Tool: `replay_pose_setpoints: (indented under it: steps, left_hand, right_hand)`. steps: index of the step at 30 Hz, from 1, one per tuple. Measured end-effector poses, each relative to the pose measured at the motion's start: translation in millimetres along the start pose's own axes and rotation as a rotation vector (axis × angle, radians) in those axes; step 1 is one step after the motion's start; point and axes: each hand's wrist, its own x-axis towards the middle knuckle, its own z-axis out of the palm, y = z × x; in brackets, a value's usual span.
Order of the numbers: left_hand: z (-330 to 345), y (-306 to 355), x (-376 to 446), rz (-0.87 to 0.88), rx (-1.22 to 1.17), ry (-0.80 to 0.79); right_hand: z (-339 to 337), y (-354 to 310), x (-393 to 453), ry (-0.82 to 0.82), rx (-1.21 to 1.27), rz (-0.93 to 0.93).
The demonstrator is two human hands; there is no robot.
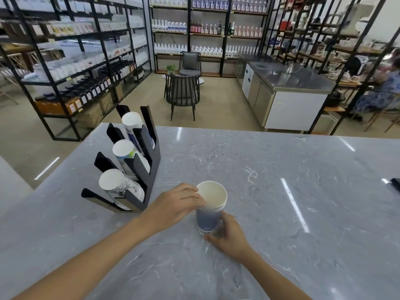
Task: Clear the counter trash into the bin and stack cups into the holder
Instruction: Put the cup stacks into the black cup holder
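Observation:
A stack of blue-and-white paper cups [208, 217] stands upright on the grey marble counter [281, 191], near the middle. My left hand [177, 204] grips the rim of the top cup from the left. My right hand [227, 234] holds the base of the stack from the right. To the left stands a black stepped cup holder [149, 169] with three slots. Each slot carries cups lying tilted, bottoms facing me: a front one [118, 185], a middle one [127, 153] and a back one [134, 124].
A dark flat object [396, 184] pokes in at the counter's right edge. Beyond the counter are a dark chair [183, 94], a steel-topped cabinet [281, 92] and shelves of bottles. A person sits at the far right.

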Motion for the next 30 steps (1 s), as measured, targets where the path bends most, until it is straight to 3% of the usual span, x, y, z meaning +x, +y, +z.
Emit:
replay_pose_setpoints:
  steps: [8, 13, 21, 26, 30]
  left_hand:
    - [-27.9, -8.6, 16.0, 0.026, 0.033, 0.114]
    - [-60.6, -25.0, 30.2, -0.049, 0.116, 0.246]
    - [-103.8, -58.2, 37.0, -0.306, 0.078, 0.485]
    - [-114.3, -74.6, 37.0, -0.350, 0.133, 0.588]
    - [-120.7, -84.8, 36.8, -0.430, 0.081, 0.595]
  right_hand:
    - [-14.6, -34.6, -1.1, 0.014, 0.263, -0.037]
    - [-24.5, -63.2, 6.8, 0.086, 0.439, -0.098]
    - [-47.2, -115.1, 42.1, 0.316, 0.617, -0.241]
    - [-61.1, -157.8, 68.4, 0.504, 0.762, -0.321]
    - [-75.0, -189.3, 84.4, 0.538, 0.701, -0.438]
